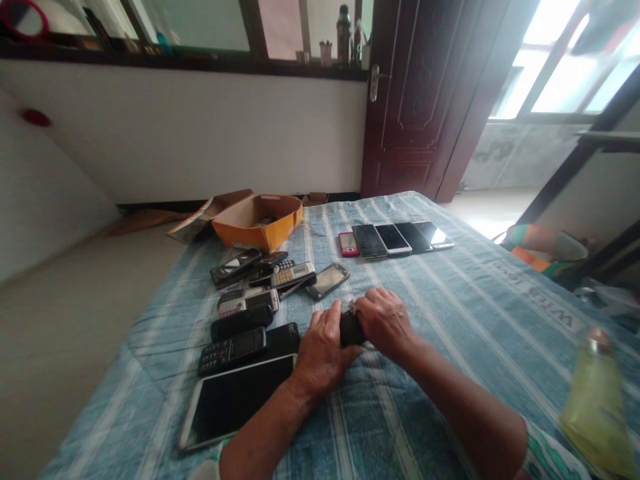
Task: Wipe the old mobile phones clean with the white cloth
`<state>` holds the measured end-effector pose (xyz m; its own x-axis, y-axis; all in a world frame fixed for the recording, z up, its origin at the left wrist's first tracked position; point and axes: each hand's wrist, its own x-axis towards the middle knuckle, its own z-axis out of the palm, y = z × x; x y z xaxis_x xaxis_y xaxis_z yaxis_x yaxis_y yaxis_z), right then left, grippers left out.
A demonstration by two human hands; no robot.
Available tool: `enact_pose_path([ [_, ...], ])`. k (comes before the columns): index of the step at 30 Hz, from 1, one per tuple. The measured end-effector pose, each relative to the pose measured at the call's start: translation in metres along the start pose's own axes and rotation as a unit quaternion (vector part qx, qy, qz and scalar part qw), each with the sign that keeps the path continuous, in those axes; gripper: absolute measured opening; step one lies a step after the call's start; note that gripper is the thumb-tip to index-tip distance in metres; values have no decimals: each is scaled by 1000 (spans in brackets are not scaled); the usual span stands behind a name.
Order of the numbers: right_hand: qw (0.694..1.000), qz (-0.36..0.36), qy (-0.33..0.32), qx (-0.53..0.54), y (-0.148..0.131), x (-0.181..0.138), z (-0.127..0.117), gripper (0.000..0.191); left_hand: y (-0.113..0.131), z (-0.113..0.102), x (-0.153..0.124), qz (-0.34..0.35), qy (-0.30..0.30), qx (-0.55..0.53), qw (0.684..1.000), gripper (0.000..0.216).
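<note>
A dark phone (352,329) is between my two hands, just above or on the striped bedspread (450,307). My left hand (320,350) grips its left side, thumb below and fingers over the top. Bent over its right upper edge, my right hand (385,321) pinches a small pale wad, like cloth or tissue, against the phone. Most of the phone's face is hidden by the fingers. Left of my left hand lie a large white-framed tablet (240,400), a black keypad phone (234,350) and a pile of old phones (250,303). A grey touchscreen phone (329,281) lies just beyond.
Farther back, a small red phone (349,245) begins a row with a white smartphone (393,239) and several dark ones. An open orange cardboard box (260,230) stands at the far left edge. A yellow spray bottle (597,407) is at right. The brown door (410,100) stands behind.
</note>
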<state>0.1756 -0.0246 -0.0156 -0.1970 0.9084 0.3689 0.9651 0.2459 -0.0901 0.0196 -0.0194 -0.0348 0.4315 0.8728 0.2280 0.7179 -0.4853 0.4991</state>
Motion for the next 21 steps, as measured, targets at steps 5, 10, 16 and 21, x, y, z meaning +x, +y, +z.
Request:
enact_pose_path([
  [5,998,54,-7,-20,13,0,-3,18,0,0,0,-1,-3,9,1000,79],
  [10,999,-23,-22,26,-12,-9,-5,17,-5,5,1,20,19,14,1000,70],
  [16,991,128,-31,-32,11,-12,-15,16,1,-1,2,7,0,12,1000,70],
  [21,1000,15,17,18,-2,-30,-7,13,-2,-1,2,24,13,20,999,65],
])
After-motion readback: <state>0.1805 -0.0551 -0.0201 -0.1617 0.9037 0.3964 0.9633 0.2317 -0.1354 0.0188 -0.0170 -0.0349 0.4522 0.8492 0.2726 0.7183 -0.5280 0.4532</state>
